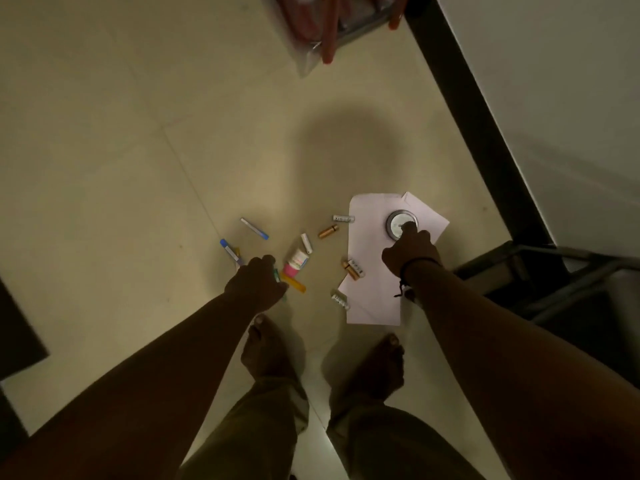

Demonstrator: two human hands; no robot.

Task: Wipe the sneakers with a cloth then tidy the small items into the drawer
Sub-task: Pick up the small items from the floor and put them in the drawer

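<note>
Small items lie scattered on the tiled floor: a blue-capped tube (229, 251), a white stick (254, 228), a pink-and-white bottle (296, 264), an orange tube (295, 283), gold vials (328, 231) and small white tubes (341, 301). A round silver tin (398, 222) sits on white paper (374, 299). My right hand (410, 252) reaches down to the tin, fingertips touching its near edge. My left hand (258, 284) is curled over items beside the pink bottle; a green-tipped object shows at its fingers. No sneakers, cloth or drawer are in view.
My bare feet (266, 351) stand just behind the items. A dark metal frame (540, 282) sits low at the right against a white wall with a black skirting (464, 109). A red-legged rack with plastic wrap (329, 29) stands at the top.
</note>
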